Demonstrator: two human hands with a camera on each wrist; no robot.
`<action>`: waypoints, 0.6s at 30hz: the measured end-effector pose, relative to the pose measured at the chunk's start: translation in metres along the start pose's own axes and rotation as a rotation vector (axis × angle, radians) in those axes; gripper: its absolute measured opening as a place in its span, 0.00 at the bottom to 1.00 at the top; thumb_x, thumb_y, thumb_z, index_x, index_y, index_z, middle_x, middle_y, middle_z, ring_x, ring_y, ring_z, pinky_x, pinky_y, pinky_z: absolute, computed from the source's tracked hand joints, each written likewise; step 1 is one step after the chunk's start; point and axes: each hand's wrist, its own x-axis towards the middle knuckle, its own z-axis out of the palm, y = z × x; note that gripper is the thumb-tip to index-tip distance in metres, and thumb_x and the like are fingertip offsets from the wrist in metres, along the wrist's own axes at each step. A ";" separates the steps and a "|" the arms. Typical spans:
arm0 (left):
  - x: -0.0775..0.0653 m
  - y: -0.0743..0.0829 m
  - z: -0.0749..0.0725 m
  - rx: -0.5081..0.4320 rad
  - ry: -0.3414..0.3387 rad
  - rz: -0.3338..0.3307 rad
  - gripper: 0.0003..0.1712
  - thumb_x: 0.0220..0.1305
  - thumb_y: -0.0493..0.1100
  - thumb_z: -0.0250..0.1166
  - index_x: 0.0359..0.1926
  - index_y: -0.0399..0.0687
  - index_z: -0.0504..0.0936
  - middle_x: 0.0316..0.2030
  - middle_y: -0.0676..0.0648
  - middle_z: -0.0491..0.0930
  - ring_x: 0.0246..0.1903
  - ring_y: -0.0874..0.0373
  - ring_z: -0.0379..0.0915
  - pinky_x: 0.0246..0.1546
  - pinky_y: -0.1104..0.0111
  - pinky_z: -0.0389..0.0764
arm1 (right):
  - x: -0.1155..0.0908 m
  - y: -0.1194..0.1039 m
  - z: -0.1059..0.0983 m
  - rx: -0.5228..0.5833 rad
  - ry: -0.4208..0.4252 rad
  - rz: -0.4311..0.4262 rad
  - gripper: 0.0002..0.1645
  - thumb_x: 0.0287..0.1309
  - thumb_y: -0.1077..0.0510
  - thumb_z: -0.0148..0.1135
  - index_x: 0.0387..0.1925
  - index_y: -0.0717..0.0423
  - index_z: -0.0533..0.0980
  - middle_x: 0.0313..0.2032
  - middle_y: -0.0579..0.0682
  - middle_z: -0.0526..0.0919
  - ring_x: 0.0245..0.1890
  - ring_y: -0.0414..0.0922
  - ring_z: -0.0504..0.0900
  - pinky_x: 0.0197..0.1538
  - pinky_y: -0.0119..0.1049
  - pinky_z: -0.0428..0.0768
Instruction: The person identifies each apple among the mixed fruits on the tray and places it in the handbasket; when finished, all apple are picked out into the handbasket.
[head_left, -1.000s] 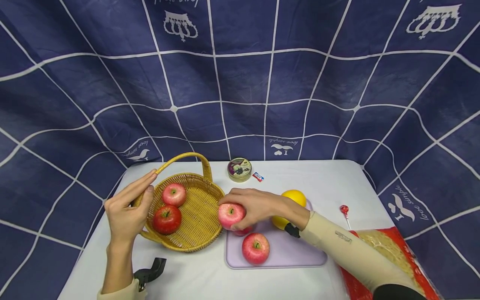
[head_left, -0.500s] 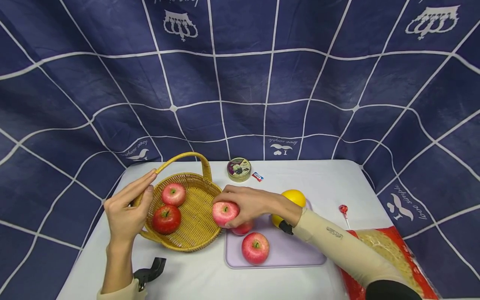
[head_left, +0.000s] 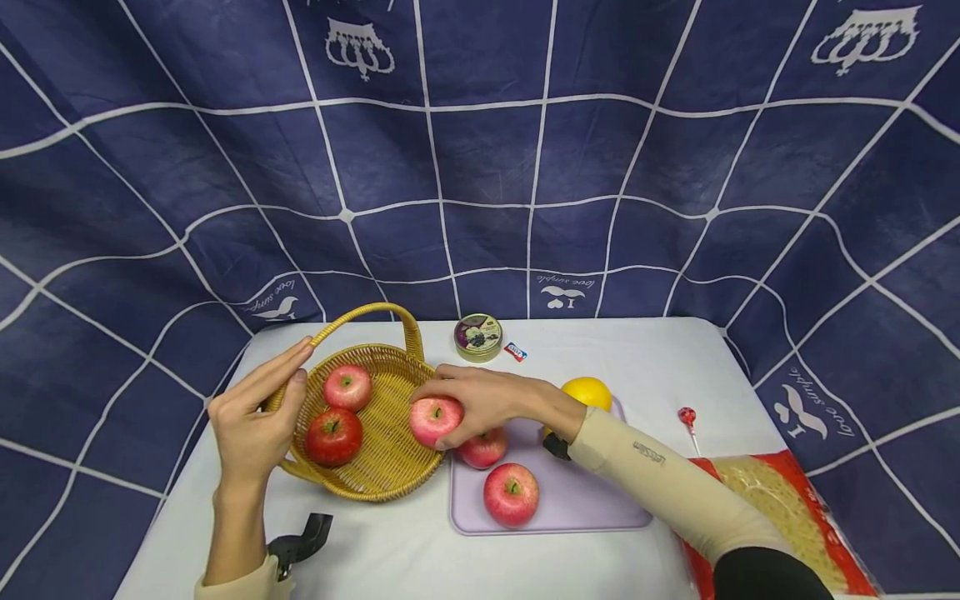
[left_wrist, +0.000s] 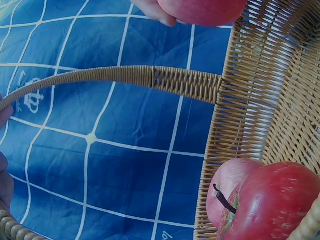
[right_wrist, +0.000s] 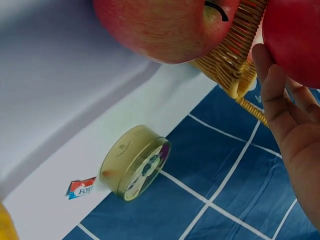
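Held apple [head_left: 435,421]: pink-red, stem up, at the basket's right-hand side, partly over the opening. You gripped it in your right hand [head_left: 483,400], thumb on the near side, fingers round the far side. Its height above the rim could not be judged surely. Your left hand [head_left: 251,425] pinched the left part of the handle [head_left: 367,312], and the basket [head_left: 393,454] stood between your two hands. Inside it, just right of your left hand, lay a paler apple [head_left: 347,387] and, nearer you, a dark red apple [head_left: 333,437].

Technique (my judgement): the bare weave between the dark red apple and your right hand looked the best place for a set-down. A firm left-hand hold would have guarded against tipping; a low, slow release would have spared bruises and a roll into the other fruit. The rim seemed the likeliest snag.

Below and right of your right hand, the lilac tray [head_left: 585,504] carried a neighbouring apple [head_left: 483,447] and a front apple [head_left: 512,495]; yellow fruit [head_left: 588,392] showed behind your right forearm. Beyond your right hand: a round tin [head_left: 477,337] and a small wrapped sweet [head_left: 515,352]. Well to its right, on the worktop [head_left: 375,550]: a lollipop [head_left: 687,419] and a red-edged bag [head_left: 787,500].
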 end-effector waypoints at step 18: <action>0.000 -0.002 -0.001 0.006 -0.008 -0.013 0.14 0.57 0.25 0.66 0.45 0.31 0.88 0.48 0.37 0.86 0.51 0.54 0.84 0.55 0.72 0.80 | 0.029 0.003 0.001 -0.032 -0.050 -0.019 0.40 0.49 0.32 0.71 0.64 0.33 0.73 0.52 0.35 0.73 0.50 0.32 0.71 0.55 0.26 0.74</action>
